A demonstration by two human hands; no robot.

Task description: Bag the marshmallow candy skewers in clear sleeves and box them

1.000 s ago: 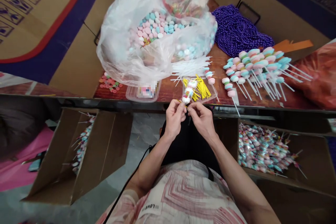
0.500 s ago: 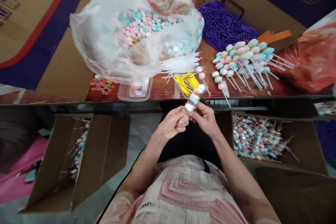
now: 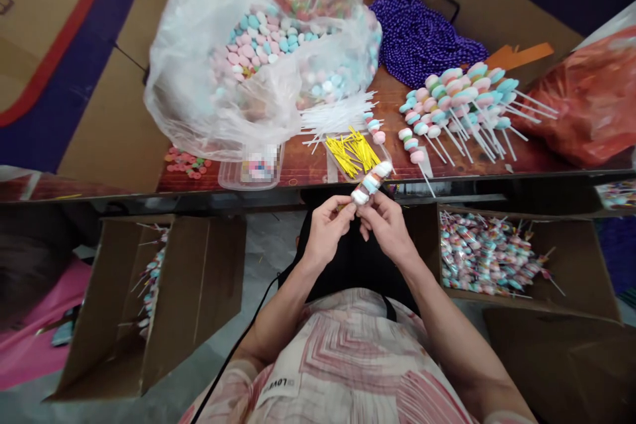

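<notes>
Left hand (image 3: 328, 228) and right hand (image 3: 390, 225), fingertips pinched, grip a candy skewer (image 3: 371, 183) low down, at the worktop (image 3: 304, 169) edge; shiny wrapped ones (image 3: 487, 252) crowd the box (image 3: 586, 271), a heap of sticks (image 3: 462, 99) looks unwrapped yet.

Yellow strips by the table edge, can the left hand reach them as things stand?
Probably yes: the yellow strips lie uncovered just beyond the left hand. But it looks busy at the base of the candy stick, so would likely have to let go first.
</notes>
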